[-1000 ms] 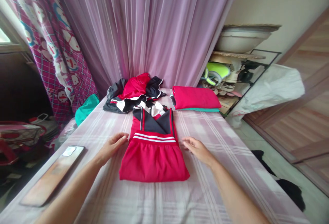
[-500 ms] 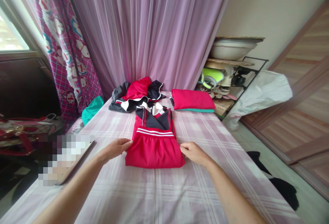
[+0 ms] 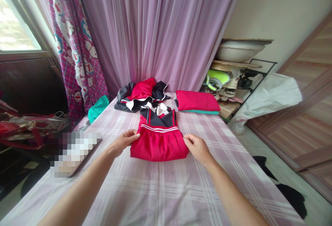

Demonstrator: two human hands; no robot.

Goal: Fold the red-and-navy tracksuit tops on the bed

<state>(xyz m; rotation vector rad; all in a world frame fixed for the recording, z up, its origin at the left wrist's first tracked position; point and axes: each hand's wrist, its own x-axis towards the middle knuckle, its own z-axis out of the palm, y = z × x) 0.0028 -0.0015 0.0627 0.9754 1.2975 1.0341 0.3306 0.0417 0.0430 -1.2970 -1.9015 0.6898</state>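
Your left hand [image 3: 124, 141] and right hand [image 3: 197, 147] each pinch a side edge of the red garment [image 3: 158, 142], which lies half-folded at the middle of the bed [image 3: 166, 191]. It looks light, soft and limp, so keep to the side edges. One folded red stack [image 3: 198, 101] sits at the far right corner, one loose clothes pile [image 3: 141, 94] beside it.

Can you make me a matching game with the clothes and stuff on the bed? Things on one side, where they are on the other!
Things:
1. red garment
2. folded red stack
3. heap of dark and red clothes
4. teal cloth

Places:
A. at the bed's left edge
B. far right, near the shelf
C. between both hands
D. far middle, against the curtain

Pairs: 1-C, 2-B, 3-D, 4-A
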